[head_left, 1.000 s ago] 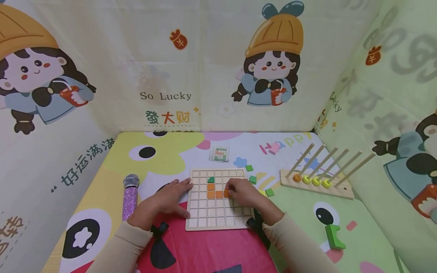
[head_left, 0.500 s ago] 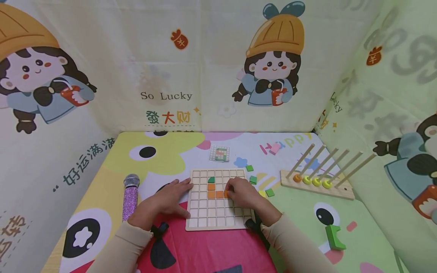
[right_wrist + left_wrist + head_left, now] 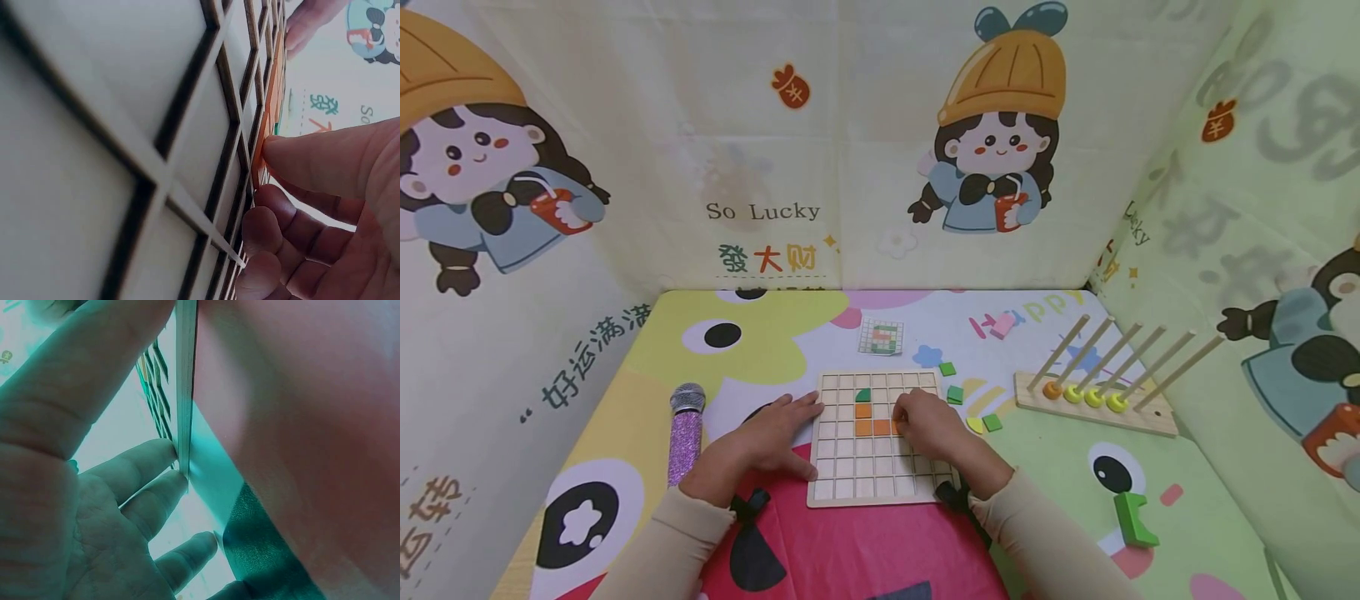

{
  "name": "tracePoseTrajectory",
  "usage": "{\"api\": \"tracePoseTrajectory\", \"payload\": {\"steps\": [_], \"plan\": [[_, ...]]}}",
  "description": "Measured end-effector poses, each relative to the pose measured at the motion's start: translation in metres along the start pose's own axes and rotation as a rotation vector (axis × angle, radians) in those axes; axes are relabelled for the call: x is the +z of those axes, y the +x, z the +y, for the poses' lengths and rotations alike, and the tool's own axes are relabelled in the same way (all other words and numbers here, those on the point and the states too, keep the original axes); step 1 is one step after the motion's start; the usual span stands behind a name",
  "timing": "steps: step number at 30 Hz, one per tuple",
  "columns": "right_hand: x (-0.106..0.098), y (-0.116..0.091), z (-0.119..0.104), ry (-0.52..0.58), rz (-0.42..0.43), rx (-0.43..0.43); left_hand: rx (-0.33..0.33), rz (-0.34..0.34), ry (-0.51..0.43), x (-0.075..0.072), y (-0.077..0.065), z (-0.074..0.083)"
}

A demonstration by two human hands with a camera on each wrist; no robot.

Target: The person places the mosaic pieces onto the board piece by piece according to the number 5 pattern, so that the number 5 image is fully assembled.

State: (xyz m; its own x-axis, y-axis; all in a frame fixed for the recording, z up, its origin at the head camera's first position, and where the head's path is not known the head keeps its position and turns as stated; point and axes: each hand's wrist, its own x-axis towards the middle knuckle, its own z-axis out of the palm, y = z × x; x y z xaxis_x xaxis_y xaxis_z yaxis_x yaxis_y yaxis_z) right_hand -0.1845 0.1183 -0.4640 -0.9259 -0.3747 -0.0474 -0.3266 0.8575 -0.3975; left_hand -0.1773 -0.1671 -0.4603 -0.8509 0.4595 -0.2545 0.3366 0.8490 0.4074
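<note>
A wooden grid board (image 3: 842,487) lies on the patterned tablecloth. My left hand (image 3: 763,435) rests at its left edge, fingers spread and fairly straight; the left wrist view has fingertips (image 3: 164,453) against the board's side. Over the right half of the grid, my right hand (image 3: 931,423) pinches an orange square tile (image 3: 896,427) that sits at the end of a row. The right wrist view shows the thumb on this orange tile (image 3: 258,156), with the other fingers curled close to the grid. Other orange tiles (image 3: 865,427) and a green rounded tile (image 3: 863,395) occupy nearby cells.
Behind the board lies a small pattern card (image 3: 881,337). Green tiles (image 3: 955,394) and a yellow tile (image 3: 974,425) are to its right. Farther right stand a peg rack (image 3: 1097,404) with beads and a green notched block (image 3: 1133,521). A glittery microphone (image 3: 686,433) is left; a pink block (image 3: 1002,326) lies behind.
The right wrist and forearm have shifted slightly left, uncovering more of the yellow tile. The right fingers stay at the same orange tile, and the left hand stays put.
</note>
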Motion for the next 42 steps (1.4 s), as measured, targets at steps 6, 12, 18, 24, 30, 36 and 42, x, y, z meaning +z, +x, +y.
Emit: {"api": "tracePoseTrajectory", "payload": {"steps": [6,12,18,24,30,36,42], "plan": [[-0.006,-0.004,-0.004,-0.014,-0.015,-0.024,0.000,-0.002,0.002,-0.001,-0.001,-0.001],[-0.015,-0.011,0.003,0.085,-0.068,-0.055,-0.004,-0.005,0.004,-0.003,-0.002,-0.001],[-0.023,-0.015,0.028,0.186,-0.083,-0.072,-0.004,-0.008,-0.006,-0.003,-0.004,-0.003],[-0.037,-0.006,0.056,0.192,-0.038,0.019,-0.001,-0.009,-0.011,-0.003,-0.004,-0.003],[-0.054,0.013,0.085,0.150,-0.022,0.127,0.009,-0.007,-0.008,-0.002,-0.002,-0.004],[-0.065,0.035,0.098,0.121,-0.054,0.172,0.006,-0.006,0.001,-0.001,-0.001,-0.006],[-0.065,0.051,0.098,0.062,-0.075,0.146,0.011,-0.008,-0.011,-0.002,-0.001,-0.004]]}}
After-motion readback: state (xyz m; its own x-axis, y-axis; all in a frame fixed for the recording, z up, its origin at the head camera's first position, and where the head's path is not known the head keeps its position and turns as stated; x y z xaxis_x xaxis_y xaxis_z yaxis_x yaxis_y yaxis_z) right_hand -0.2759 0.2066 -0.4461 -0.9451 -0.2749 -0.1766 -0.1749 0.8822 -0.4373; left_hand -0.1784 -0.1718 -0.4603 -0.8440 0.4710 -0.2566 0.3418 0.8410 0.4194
